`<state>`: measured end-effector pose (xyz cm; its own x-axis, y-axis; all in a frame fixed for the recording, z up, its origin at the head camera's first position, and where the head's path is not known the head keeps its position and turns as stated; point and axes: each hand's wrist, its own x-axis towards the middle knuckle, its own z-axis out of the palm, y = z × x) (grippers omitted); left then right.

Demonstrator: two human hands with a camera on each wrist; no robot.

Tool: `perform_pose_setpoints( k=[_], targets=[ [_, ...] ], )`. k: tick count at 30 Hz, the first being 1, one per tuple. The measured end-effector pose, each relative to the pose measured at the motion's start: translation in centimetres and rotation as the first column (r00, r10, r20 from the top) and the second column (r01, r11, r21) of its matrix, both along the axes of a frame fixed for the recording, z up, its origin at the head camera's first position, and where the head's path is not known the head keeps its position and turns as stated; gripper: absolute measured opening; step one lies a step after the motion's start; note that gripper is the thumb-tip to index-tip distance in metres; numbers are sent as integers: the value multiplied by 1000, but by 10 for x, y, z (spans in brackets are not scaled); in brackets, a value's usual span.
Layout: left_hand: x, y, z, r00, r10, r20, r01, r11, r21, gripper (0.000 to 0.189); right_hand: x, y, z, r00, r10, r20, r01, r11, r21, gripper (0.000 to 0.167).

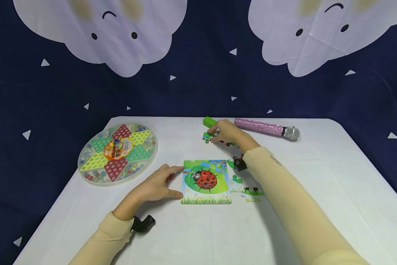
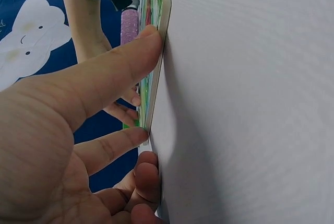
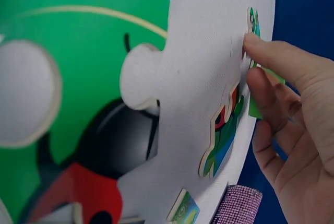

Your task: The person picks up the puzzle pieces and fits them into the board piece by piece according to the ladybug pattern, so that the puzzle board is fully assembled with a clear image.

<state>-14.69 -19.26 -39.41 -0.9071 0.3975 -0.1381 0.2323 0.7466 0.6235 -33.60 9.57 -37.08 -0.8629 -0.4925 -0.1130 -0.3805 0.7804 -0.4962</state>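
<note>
My left hand [image 1: 157,184] is at the left edge of a square ladybug picture board [image 1: 206,182], thumb and forefinger spread apart. In the left wrist view the thumb and forefinger [image 2: 112,145] touch the board's side edge. Farther back, my right hand [image 1: 226,131] reaches down over a small green puzzle piece [image 1: 206,136], its thumb and forefinger pinching at the piece's sides. The right wrist view shows this piece [image 3: 252,18] partly behind the thumb. Beside that hand lies a red and green piece [image 3: 224,132].
Several loose jigsaw pieces [image 1: 253,195] lie right of the board, partly under the right forearm. A green block [image 1: 209,122] and a pink glittery microphone [image 1: 259,126] lie at the back. A round Chinese checkers set [image 1: 119,154] with marbles stands at left on the white table [image 1: 198,235].
</note>
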Motion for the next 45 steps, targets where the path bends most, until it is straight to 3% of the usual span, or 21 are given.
perform_pose_setpoints(
  k=[18, 29, 45],
  targets=[
    [0, 1, -4, 1000, -13, 1, 13, 1000, -8, 90, 0, 6, -3, 999, 50, 15, -50, 999, 13, 49],
    [1, -2, -3, 1000, -10, -9, 10, 1000, 3, 91, 11, 10, 9, 993, 114, -19, -115, 993, -27, 46],
    [2, -1, 0, 1000, -4, -11, 4, 1000, 5, 90, 41, 3, 7, 946, 313, -80, -316, 948, -34, 40]
  ],
)
